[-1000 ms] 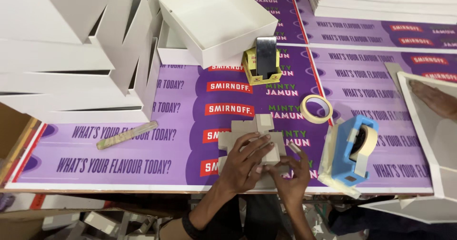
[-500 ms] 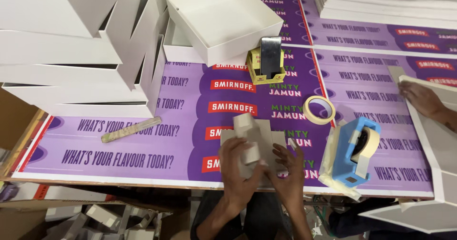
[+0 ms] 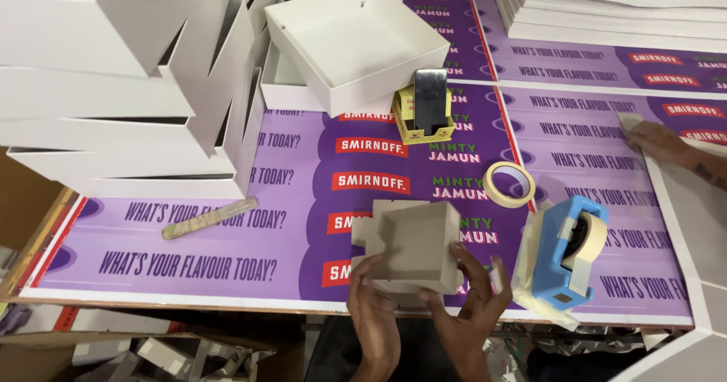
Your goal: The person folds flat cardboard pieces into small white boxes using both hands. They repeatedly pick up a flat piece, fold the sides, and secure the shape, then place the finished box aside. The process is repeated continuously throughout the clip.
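Lifted and tipped since a moment ago, the grey cardboard tray (image 3: 413,246) now shows its hollow inside, where earlier it lay flatter between the hands. It is plain grey board, square, with low folded walls and loose flaps on its left side, held at the near edge of the purple printed table (image 3: 227,238). Left hand (image 3: 372,306) cups the near left corner, fingers curled under and thumb on the wall. Right hand (image 3: 473,306) grips the near right corner, fingers spread up along the side wall.

Just right of it stands a blue tape dispenser (image 3: 566,249), with a roll of masking tape (image 3: 509,184) lying farther off. A yellow stand holding a phone (image 3: 428,113) sits beyond, then an open white box (image 3: 356,41). White boxes are stacked (image 3: 121,87) far left, a flat stick (image 3: 210,217) near them. Another person's hand (image 3: 657,140) rests at the right on a white sheet (image 3: 697,223).
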